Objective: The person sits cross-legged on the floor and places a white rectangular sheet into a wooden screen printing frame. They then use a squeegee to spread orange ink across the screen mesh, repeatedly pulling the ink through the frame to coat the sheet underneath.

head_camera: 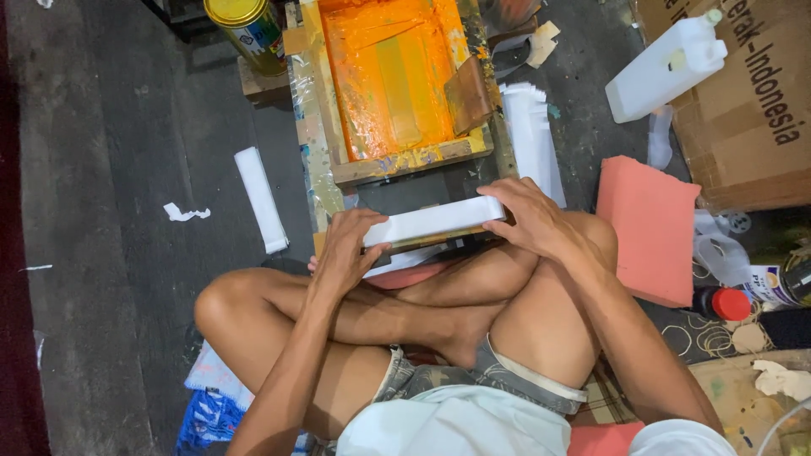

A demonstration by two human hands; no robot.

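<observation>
We are gripping a white stack of sheets [433,221] with 2 hands, left hand [346,249] clasping its near-left end and right hand [528,218] its right end, just below the orange-inked screen frame [395,80], pink foam block [649,230] lying right.

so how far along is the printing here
Done: the screen frame is already covered in orange ink. In hand: left hand and right hand hold a white stack in front of it. Left: another white stack lies beside the frame; whether it is printed is unclear.
</observation>
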